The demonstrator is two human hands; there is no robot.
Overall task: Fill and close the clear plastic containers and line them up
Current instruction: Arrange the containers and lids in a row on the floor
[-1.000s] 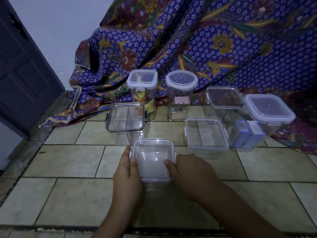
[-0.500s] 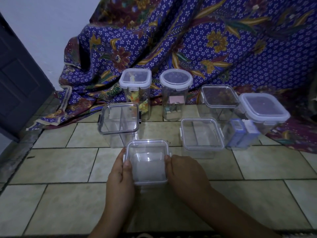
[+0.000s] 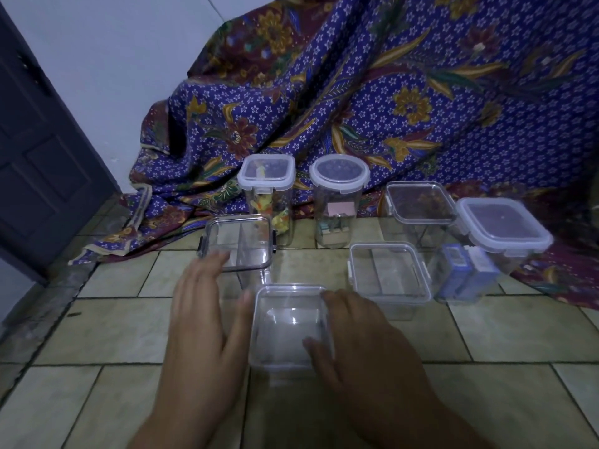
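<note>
Patterned cloth draped across the back, spilling onto the tiled floor; all containers stand on or near its edge.

Back row, lidded: tall square jar with yellowish contents, round jar with a pink slip and small items inside, a low box, and a white-lidded box at far right. Blue packs sit in clear plastic under that one, though glare makes it hard to tell whose wall encloses them.

Middle row: divided box at left, square box at right, both looking empty.

Nearest: small clear container, lid on, apparently empty, on the floor between both hands. Right hand grips its right edge, thumb over the lid. Left hand is blurred, fingers spread and open, just beside the left wall, holding nothing.

Judgement: two jars look filled and closed; three appear unfilled; lining up is only loosely begun.
</note>
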